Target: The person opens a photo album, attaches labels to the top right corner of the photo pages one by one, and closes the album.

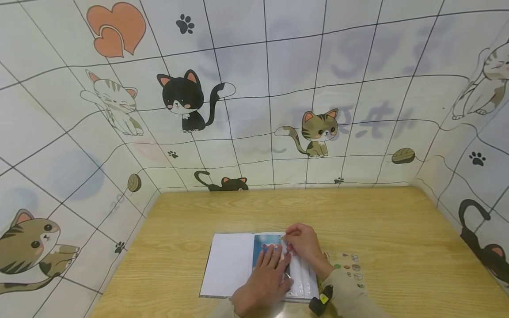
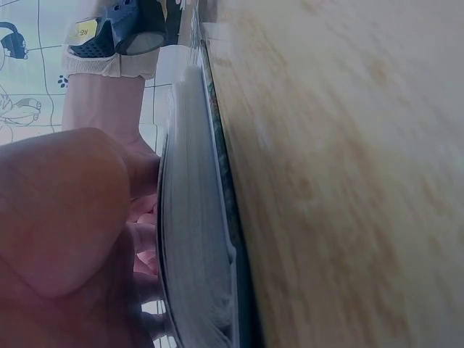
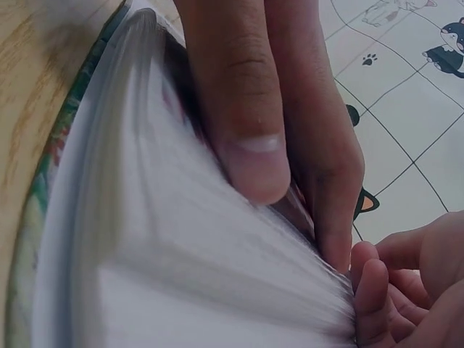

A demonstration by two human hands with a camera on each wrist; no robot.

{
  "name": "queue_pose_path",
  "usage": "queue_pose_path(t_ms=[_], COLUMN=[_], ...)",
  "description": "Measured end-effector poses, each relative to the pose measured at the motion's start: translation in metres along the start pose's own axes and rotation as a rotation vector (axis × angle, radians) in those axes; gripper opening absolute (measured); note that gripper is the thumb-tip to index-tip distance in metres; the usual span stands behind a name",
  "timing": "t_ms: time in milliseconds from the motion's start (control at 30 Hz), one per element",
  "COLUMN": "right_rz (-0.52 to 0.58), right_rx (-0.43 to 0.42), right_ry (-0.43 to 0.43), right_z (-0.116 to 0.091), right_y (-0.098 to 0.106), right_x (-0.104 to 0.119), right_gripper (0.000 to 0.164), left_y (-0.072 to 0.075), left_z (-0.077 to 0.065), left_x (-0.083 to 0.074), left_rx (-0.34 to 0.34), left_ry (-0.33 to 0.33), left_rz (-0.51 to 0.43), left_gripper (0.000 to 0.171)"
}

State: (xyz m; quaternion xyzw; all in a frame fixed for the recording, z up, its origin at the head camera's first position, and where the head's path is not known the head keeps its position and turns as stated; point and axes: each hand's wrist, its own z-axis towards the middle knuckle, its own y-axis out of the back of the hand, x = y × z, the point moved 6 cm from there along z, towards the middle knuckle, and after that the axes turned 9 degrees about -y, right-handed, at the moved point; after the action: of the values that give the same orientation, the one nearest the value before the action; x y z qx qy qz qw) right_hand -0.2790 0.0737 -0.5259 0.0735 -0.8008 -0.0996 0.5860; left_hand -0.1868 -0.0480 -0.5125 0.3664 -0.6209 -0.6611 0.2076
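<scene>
A photo album [image 1: 232,265] lies spread on the table, with a plain white left page. On its right page is a blue picture [image 1: 260,243] with a small group of figures, partly hidden by fingers. My left hand [image 1: 265,280] rests on that page, fingers extended over the picture and thumb out to the side; the right wrist view shows its thumb [image 3: 257,163] against the page stack. At the upper edge my right hand [image 1: 305,243] pinches a clear page sleeve beside the picture. Its curled fingertips [image 3: 371,279] appear at the page edges in the right wrist view.
A clear sticker sheet [image 1: 346,269] with small printed shapes lies right of the album, partly under the right forearm. A black wrist device [image 1: 321,301] is on the right cuff. Cat-patterned walls [image 1: 254,110] enclose the wooden table [image 1: 167,247] at the back and sides.
</scene>
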Motion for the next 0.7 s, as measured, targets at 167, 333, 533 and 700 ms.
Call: queue_pose_path(t_ms=[167, 333, 533, 700], right_rz=[-0.067, -0.096, -0.118, -0.136], right_rx=[-0.004, -0.004, -0.011, -0.011], right_ry=[0.022, 0.026, 0.020, 0.042], right_z=[0.0010, 0.0014, 0.0028, 0.0030], right_y=[-0.0015, -0.0020, -0.0029, -0.0042], right_x=[0.0016, 0.0034, 0.0019, 0.0038], right_gripper=[0.011, 0.016, 0.016, 0.017], left_y=[0.0001, -0.0006, -0.0006, -0.0004], left_z=[-0.0005, -0.0004, -0.0004, -0.0003], left_x=[-0.0007, -0.0007, -0.0010, -0.0015], left_rx=[0.017, 0.033, 0.030, 0.017], left_ry=[0.005, 0.018, 0.018, 0.006], left_rz=[0.002, -0.002, -0.005, 0.009], left_gripper=[0.058, 0.059, 0.059, 0.058])
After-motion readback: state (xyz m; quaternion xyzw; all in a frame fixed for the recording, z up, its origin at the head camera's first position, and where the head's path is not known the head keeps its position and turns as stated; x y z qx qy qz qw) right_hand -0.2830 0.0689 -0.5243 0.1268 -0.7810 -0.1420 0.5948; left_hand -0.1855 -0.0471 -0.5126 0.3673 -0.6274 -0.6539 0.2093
